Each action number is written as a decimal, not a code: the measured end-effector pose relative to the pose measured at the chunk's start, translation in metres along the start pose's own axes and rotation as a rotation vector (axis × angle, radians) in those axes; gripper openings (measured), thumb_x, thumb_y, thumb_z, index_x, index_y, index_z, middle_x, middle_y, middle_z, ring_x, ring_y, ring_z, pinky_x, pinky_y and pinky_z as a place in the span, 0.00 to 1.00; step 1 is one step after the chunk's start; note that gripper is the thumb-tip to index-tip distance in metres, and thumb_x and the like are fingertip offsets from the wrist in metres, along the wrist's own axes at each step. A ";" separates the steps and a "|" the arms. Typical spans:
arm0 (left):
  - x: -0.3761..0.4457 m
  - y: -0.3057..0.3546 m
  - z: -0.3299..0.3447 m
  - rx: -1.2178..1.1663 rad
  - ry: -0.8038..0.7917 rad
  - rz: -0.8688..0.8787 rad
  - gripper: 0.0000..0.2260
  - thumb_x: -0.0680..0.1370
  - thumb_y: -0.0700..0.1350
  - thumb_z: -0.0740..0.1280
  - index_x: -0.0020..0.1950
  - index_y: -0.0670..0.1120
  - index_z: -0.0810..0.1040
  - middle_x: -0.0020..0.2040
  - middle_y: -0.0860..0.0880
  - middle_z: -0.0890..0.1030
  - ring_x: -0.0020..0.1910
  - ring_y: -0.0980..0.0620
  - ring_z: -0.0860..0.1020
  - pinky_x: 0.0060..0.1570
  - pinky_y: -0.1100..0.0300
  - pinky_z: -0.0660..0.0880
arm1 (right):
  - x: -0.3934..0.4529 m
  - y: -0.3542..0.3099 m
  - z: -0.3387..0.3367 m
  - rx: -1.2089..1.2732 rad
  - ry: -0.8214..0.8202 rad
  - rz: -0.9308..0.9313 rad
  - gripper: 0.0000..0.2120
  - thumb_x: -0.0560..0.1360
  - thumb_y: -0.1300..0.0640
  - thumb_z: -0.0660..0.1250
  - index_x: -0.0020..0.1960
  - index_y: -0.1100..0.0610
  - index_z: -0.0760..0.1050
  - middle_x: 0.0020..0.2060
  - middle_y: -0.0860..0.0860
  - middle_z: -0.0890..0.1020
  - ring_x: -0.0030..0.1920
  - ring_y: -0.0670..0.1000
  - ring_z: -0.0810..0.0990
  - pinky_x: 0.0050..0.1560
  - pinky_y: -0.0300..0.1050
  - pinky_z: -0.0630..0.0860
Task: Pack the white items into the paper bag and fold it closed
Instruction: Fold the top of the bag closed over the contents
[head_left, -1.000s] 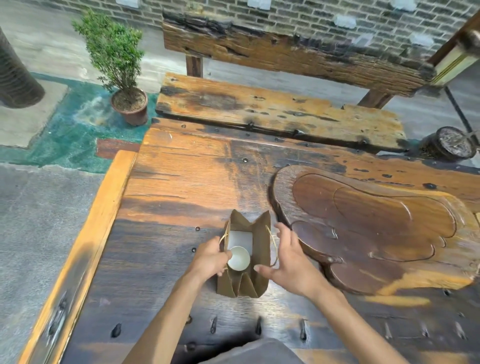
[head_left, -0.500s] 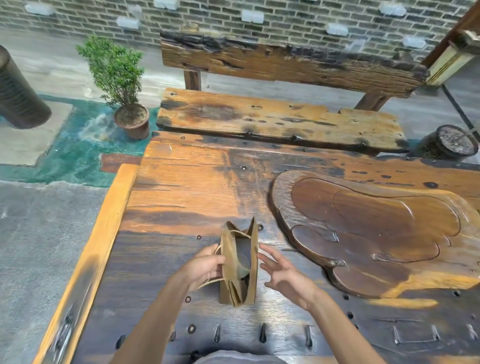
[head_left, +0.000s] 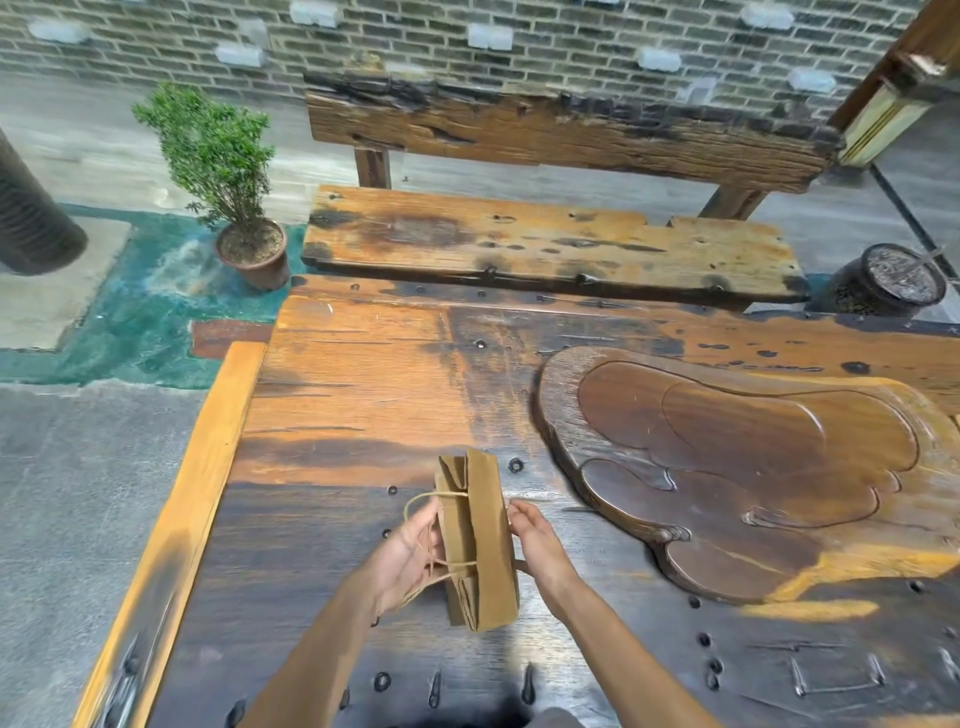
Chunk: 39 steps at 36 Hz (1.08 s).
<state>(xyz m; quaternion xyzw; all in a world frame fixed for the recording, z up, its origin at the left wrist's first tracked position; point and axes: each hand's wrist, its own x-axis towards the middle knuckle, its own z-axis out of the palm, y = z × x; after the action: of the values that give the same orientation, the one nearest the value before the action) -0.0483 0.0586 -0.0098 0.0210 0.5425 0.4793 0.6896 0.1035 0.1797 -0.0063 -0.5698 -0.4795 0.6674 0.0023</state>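
A brown paper bag stands on the dark wooden table in front of me, its mouth pressed flat so nothing inside shows. My left hand presses the bag's left side, with the twine handles looped over its fingers. My right hand presses the bag's right side, fingers flat against the paper. The white items are hidden inside the bag.
A large carved wooden tea tray lies to the right of the bag. Beyond the table stands a wooden bench. A potted shrub sits on the floor at the far left, a dark pot at the far right.
The bag's mouth was open with a white cup visible inside; both hands have squeezed its sides together and it is now flat. The view has shifted a little.
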 end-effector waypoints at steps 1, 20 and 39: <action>0.002 0.001 -0.001 -0.041 -0.012 0.003 0.25 0.82 0.62 0.51 0.64 0.47 0.77 0.47 0.47 0.86 0.45 0.51 0.84 0.54 0.48 0.77 | 0.001 -0.001 0.000 0.006 -0.003 0.010 0.14 0.82 0.48 0.60 0.65 0.49 0.73 0.62 0.49 0.79 0.61 0.46 0.76 0.70 0.55 0.71; 0.050 -0.004 -0.035 -0.461 0.044 -0.135 0.44 0.76 0.73 0.41 0.69 0.39 0.73 0.52 0.35 0.84 0.48 0.38 0.85 0.49 0.43 0.81 | 0.014 -0.003 0.000 -0.411 -0.125 -0.071 0.29 0.76 0.48 0.71 0.73 0.54 0.67 0.56 0.44 0.77 0.55 0.43 0.75 0.49 0.29 0.70; 0.061 0.065 -0.038 0.871 0.055 0.092 0.39 0.72 0.34 0.75 0.74 0.62 0.63 0.68 0.48 0.66 0.67 0.48 0.67 0.61 0.56 0.70 | 0.015 0.006 0.016 -1.045 -0.308 -0.209 0.41 0.71 0.64 0.63 0.78 0.42 0.52 0.74 0.53 0.67 0.71 0.57 0.69 0.70 0.52 0.69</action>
<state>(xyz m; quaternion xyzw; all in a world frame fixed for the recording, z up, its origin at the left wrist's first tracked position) -0.1216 0.1171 -0.0343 0.3213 0.7104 0.2366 0.5798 0.0891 0.1743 -0.0238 -0.3404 -0.7956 0.4126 -0.2845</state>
